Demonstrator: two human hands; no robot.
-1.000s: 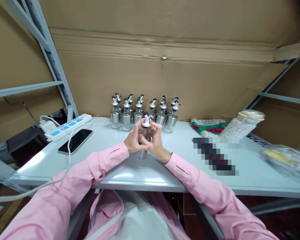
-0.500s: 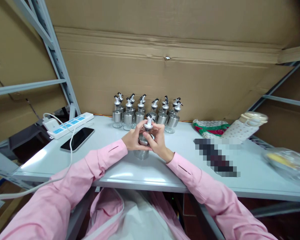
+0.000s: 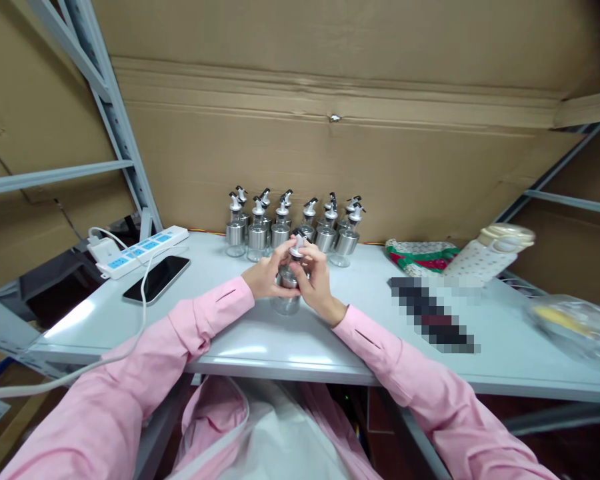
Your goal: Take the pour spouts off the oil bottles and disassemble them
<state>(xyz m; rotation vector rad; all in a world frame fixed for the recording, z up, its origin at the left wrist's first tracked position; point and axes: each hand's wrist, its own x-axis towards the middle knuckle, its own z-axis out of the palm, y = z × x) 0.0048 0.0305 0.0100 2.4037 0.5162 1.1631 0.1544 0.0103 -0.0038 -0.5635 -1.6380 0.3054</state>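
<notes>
A small glass bottle [image 3: 286, 303] with a steel collar and a white pour spout stands on the pale table [image 3: 260, 340] in front of me. My left hand [image 3: 266, 277] is wrapped round its steel collar. My right hand [image 3: 316, 283] grips the bottle from the right, with its fingers pinched on the spout cap. Both sleeves are pink. Behind the hands, several matching bottles [image 3: 293, 223] stand in rows against the cardboard wall.
A white power strip [image 3: 137, 250] and a black phone [image 3: 156, 279] lie at the left, with a white cable running off the table edge. A red-green cloth [image 3: 420, 255], a dotted bottle [image 3: 490, 257] and a clear bag [image 3: 575, 323] sit at the right. A metal rack post [image 3: 125, 153] rises at the left.
Both hands stayed on the bottle. The right fingers shifted on the spout cap, and the bottle has sunk slightly behind the hands.
</notes>
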